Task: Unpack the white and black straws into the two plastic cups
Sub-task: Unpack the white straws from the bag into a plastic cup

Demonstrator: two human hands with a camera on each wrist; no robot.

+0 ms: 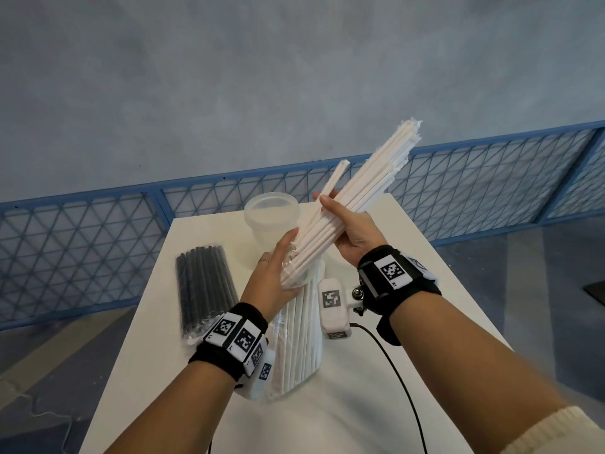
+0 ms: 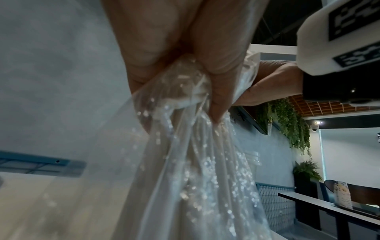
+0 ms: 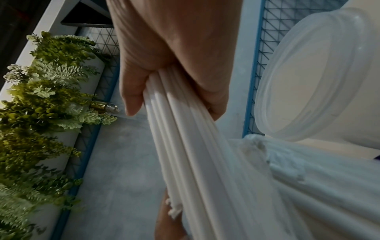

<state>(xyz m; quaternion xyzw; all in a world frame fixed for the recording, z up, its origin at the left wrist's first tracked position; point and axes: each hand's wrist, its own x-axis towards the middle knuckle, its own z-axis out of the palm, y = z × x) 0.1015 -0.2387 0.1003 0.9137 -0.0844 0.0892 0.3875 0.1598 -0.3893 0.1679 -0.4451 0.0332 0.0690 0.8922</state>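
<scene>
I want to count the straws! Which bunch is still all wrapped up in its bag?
The black straws, lying sealed in their clear bag on the table's left side. The white straws are coming out, gripped by the right hand.

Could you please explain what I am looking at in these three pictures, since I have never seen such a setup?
No machine here: a person works with bare hands, wearing tagged wristbands with cameras. The wide picture comes from a head camera; the other two look along each wrist. The right hand grips a bundle of white straws, while the left hand pinches the clear plastic wrapper at their lower end. On the white table lie a pack of black straws, more white straws and a clear plastic cup.
</scene>
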